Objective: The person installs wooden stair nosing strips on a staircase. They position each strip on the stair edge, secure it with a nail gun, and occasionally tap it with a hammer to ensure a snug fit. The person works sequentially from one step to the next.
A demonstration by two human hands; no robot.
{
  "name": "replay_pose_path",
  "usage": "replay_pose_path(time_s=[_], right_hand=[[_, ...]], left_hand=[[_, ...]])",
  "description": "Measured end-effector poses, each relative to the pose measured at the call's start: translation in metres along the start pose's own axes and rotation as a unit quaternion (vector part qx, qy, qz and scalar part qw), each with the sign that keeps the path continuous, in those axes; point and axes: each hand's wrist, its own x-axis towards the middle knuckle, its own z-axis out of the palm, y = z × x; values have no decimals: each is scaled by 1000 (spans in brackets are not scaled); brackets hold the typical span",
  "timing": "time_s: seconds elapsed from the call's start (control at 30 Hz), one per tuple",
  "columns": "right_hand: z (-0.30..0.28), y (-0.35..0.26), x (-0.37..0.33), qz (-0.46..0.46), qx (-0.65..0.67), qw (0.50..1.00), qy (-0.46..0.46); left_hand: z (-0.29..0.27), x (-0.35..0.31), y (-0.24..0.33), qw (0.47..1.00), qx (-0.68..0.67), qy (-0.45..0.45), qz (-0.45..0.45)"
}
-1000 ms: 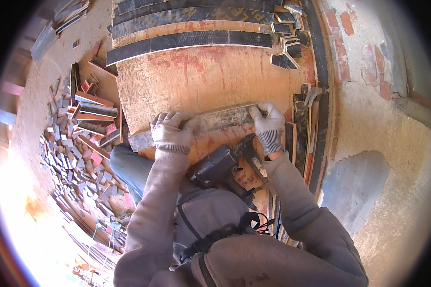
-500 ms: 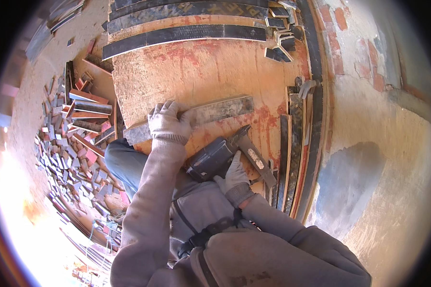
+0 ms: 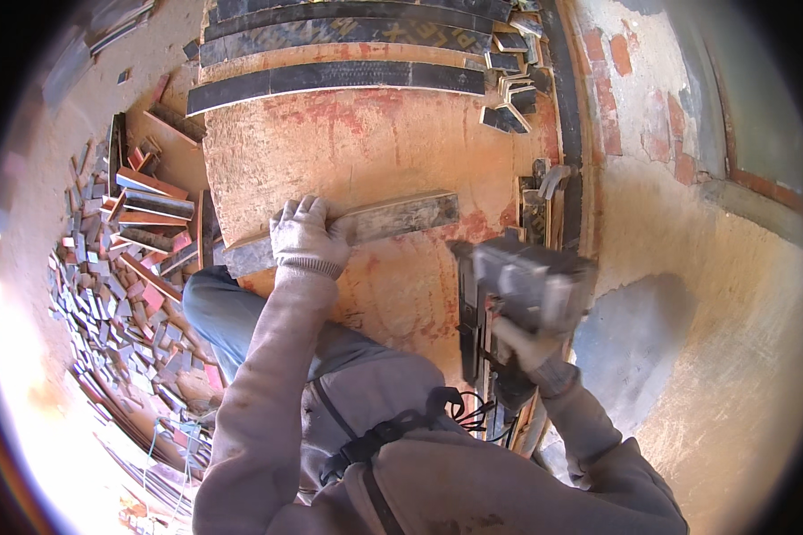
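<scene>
My left hand [image 3: 308, 235], in a pale knit glove, lies across a narrow plywood strip [image 3: 404, 217] with a dark, worn face. Its fingers curl over the strip's far edge and hold it against the wooden work surface [image 3: 366, 143]. To the right, my gloved right hand [image 3: 528, 346] grips the handle of a black nail gun [image 3: 531, 281], its body smeared by motion. The gun is apart from the strip, over the right edge of the surface, and its long narrow magazine runs toward me.
Long black-faced strips [image 3: 339, 78] lie along the far side, with short offcuts [image 3: 507, 116] beside them. Wood pieces [image 3: 544, 209] stand between the surface and the plastered wall [image 3: 660, 241] on the right. Many scrap blocks [image 3: 107, 294] cover the floor at left.
My right hand has swung the nail gun from my lap out to the right and turned it. My left hand stays on the plywood strip.
</scene>
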Motion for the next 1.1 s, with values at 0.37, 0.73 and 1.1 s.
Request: replay_pose_path(time_s=[0.37,0.73,1.1], right_hand=[[-13,-50,38,-97,-22,994,-47],[-10,-60,34,15,43,999,-17],[11,-58,40,36,-29,993,-108]], left_hand=[[-5,2,2,1000,2,-25,1],[3,3,-6,1000,-18,4,22],[2,1,-7,999,-24,2,27]])
